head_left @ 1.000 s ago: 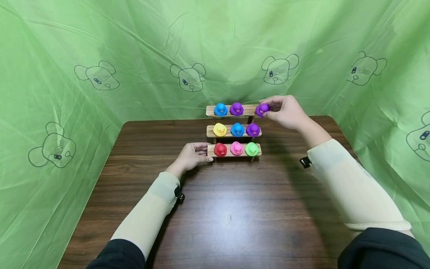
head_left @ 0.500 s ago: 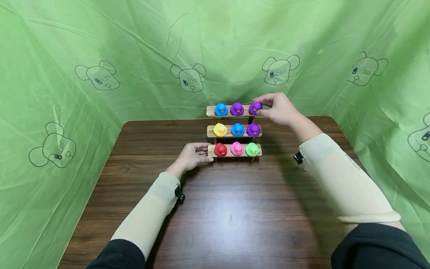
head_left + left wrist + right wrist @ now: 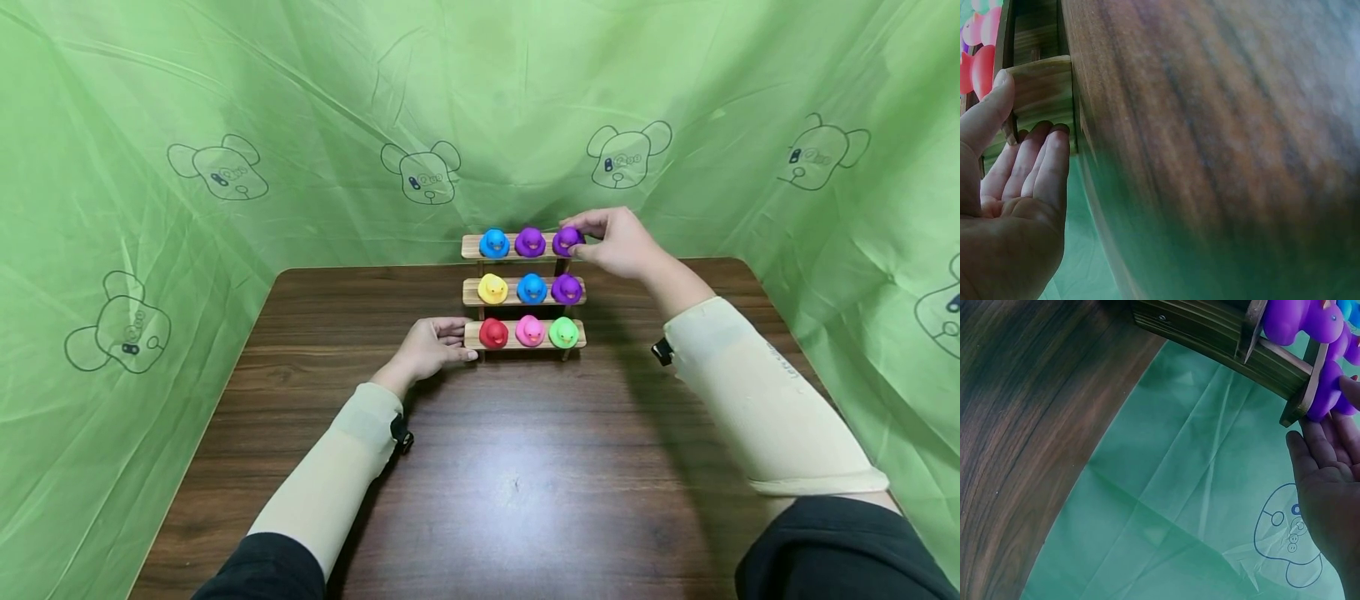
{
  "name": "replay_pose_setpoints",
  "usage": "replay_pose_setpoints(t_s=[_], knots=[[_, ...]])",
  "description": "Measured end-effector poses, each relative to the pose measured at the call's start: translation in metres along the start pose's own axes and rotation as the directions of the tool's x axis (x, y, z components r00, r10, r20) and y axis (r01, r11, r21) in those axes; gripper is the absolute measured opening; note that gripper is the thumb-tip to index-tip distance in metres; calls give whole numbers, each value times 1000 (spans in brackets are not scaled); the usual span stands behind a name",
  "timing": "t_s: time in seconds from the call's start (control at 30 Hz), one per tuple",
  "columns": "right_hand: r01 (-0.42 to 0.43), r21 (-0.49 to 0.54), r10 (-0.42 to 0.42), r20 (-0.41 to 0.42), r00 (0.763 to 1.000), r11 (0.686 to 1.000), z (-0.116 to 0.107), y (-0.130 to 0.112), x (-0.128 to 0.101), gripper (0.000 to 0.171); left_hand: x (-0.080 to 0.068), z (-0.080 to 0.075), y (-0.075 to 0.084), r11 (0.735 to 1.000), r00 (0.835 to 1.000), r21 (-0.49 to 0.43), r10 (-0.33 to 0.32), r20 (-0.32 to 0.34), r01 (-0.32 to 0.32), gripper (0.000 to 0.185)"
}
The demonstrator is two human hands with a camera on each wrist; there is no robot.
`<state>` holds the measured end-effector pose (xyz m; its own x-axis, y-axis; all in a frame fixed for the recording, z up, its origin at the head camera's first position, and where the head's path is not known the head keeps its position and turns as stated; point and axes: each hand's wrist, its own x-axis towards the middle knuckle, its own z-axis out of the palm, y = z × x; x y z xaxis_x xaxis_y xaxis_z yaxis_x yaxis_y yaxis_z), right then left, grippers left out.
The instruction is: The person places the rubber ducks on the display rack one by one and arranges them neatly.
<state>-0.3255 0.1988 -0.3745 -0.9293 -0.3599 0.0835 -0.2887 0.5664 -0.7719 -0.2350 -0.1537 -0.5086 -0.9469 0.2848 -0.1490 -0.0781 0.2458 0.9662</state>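
Note:
A three-tier wooden stand [image 3: 470, 247] carries rows of rubber ducks near the table's back. On the top tier, my right hand [image 3: 622, 243] pinches a purple rubber duck [image 3: 566, 240] at the right end, between thumb and fingers. Beside that duck sit another purple duck [image 3: 530, 242] and a blue duck [image 3: 494, 243]. My left hand [image 3: 427, 348] holds the left end of the lowest tier; in the left wrist view the thumb [image 3: 994, 106] lies along the board's front, close to the red duck [image 3: 983, 70]. The right wrist view shows the held duck [image 3: 1327, 392] at the board's end.
The middle tier bears a yellow duck [image 3: 492, 288], a blue duck [image 3: 532, 288] and a purple duck [image 3: 566, 288]. Red, pink [image 3: 530, 331] and green [image 3: 564, 332] ducks stand below. Green curtain [image 3: 517, 100] surrounds the dark wooden table [image 3: 510, 467] at the back and sides.
My right hand has moved left, bringing the purple duck from beyond the top tier's right end onto the board beside the other purple duck. The left hand has stayed in place.

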Motion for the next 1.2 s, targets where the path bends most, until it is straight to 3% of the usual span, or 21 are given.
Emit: replay_pose_setpoints(t_s=[0.2, 0.37, 0.63, 1.2], knots=[[-2, -2, 2, 16, 1000, 1000, -1, 1, -3, 52, 0, 1, 0, 1000, 1000, -6, -1, -4, 1, 60], [22, -4, -22, -21, 1000, 1000, -4, 10, -13, 58, -1, 1, -1, 1000, 1000, -9, -1, -5, 1, 60], [21, 64, -12, -141, 990, 998, -13, 20, -51, 58, -2, 3, -1, 999, 1000, -31, 29, 6, -28, 60], [82, 129, -52, -220, 974, 988, 1, 49, -126, 53, -2, 1, 0, 1000, 1000, -10, 24, 11, -24, 60]])
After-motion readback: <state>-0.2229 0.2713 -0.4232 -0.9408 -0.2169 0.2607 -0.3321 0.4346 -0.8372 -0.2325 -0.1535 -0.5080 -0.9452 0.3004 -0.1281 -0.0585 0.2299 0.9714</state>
